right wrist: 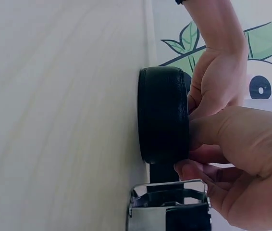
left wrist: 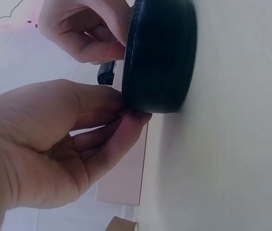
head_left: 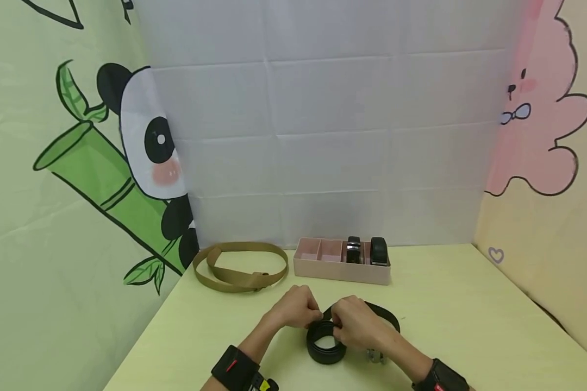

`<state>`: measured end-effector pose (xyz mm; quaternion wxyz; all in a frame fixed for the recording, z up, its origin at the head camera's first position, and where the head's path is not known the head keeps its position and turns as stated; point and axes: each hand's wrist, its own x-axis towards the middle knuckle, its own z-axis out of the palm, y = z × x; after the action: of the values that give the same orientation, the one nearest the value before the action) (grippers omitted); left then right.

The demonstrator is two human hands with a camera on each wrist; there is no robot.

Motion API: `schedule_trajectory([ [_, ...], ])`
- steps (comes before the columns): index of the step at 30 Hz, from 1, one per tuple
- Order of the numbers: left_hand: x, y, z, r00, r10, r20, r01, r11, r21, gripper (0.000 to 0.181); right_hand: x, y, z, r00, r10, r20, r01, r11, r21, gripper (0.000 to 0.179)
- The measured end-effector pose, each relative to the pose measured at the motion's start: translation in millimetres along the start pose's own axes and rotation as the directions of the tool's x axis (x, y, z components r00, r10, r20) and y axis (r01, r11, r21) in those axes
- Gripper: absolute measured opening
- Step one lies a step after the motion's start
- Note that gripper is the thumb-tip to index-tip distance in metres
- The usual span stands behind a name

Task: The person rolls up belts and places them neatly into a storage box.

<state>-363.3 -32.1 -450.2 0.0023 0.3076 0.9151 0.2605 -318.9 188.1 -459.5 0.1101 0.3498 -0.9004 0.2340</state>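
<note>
A black leather belt stands on its edge on the table, partly wound into a coil. The loose part of its strap curves round behind the right hand. My left hand pinches the coil at its far left side, thumb and fingertips on the edge in the left wrist view. With thumb and fingers, my right hand grips the coil's right side. The belt's silver buckle lies beside the coil, large in the right wrist view and half hidden under the right wrist in the head view.
Behind the hands stands a pink divided box, holding two rolled black belts, one with a shiny buckle and another at the right end. To its left a tan webbing belt lies in a loose loop. A white wall sheet backs the table.
</note>
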Motion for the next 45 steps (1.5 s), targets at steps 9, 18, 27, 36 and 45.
schedule_trajectory([
  [9,-1.4,6.6,-5.4,0.999,-0.027,0.041,0.027,1.000,0.009,0.032,3.9,-3,2,1.000,0.027,-0.011,-0.027,1.000,0.010,0.036],
  [18,-2.1,12.1,-8.3,0.997,-0.022,0.078,0.020,1.000,0.024,0.006,3.3,-2,2,0.999,0.043,-0.017,-0.043,0.999,0.028,0.032],
  [27,-1.5,16.5,-1.5,0.997,-0.051,0.060,0.047,0.997,0.053,0.007,1.4,1,-1,0.999,0.035,0.009,-0.035,0.999,0.037,0.028],
  [36,-0.3,17.9,6.9,0.996,-0.065,0.065,0.063,0.998,0.029,0.008,-8.7,19,-31,0.992,-0.015,0.127,-0.002,0.992,0.130,0.016],
  [45,-3.9,20.0,0.9,0.996,-0.064,0.058,0.060,0.996,0.066,0.008,-56.2,12,-54,0.982,0.141,0.122,-0.139,0.990,-0.025,0.048],
])
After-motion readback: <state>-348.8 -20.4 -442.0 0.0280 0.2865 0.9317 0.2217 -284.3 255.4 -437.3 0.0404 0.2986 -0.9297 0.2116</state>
